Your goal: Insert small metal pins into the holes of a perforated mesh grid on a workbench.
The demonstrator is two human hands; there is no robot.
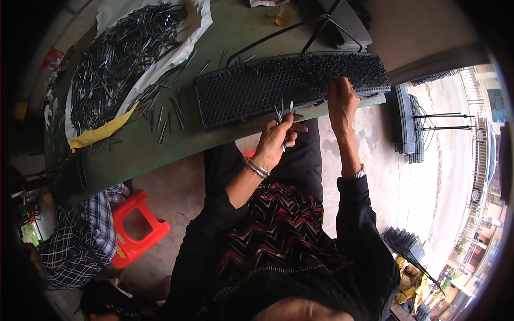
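A dark perforated panel (pixel 231 97) is lying lengthwise along the near edge of the green counter (pixel 104 170), toward the right-hand corner; its right part is bristling with dark upright pieces, while its left part is showing bare holes. The left hand (pixel 276 138) is holding a few slim metal pins (pixel 290 106) between curled fingers, just in front of the counter's near edge, their ends pointing up toward the panel. The right hand (pixel 343 104) is resting at the panel's filled side, its fingers bending downward; whether they are gripping a pin cannot be told. Toward the counter's far left corner, a big heap of pins (pixel 126 56) is lying on a white sack (pixel 202 20), with loose pins (pixel 162 119) scattering between it and the panel. The step in hand seems to be setting pins into holes; the next move is probably calling for lining up one pin over a bare hole.
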